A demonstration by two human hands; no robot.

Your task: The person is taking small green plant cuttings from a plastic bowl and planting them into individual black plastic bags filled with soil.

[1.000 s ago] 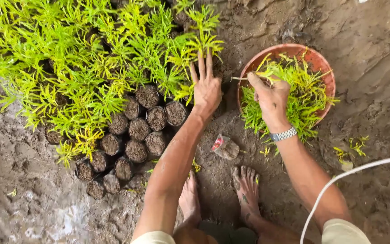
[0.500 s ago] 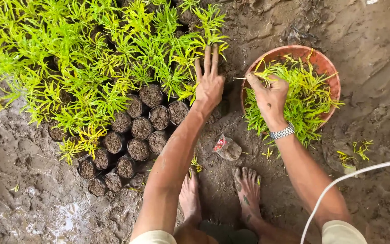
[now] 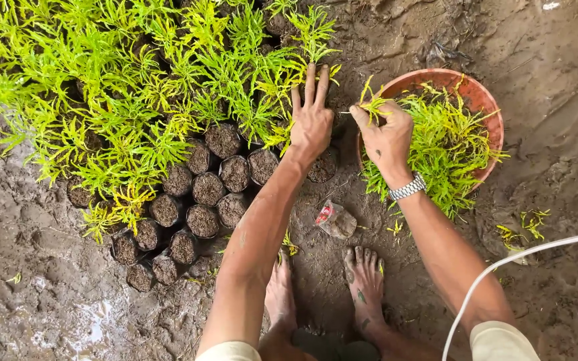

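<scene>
Two hands work over muddy ground in our head view: our left hand (image 3: pixel 311 124) lies spread flat among the planted soil bags (image 3: pixel 199 190), while our right hand (image 3: pixel 384 137) pinches a yellow-green cutting (image 3: pixel 369 101) beside the terracotta bowl (image 3: pixel 483 100).

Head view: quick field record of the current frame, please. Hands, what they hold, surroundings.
left hand: flat, fingers spread, resting among planted soil bags
right hand: pinching a yellow-green cutting at the bowl's left rim
bowl: terracotta-coloured, filled with loose cuttings
seedlings: dense yellow-green patch, upper left
ground: wet mud
other: wristwatch, crumpled wrapper, white cable, bare feet
</scene>
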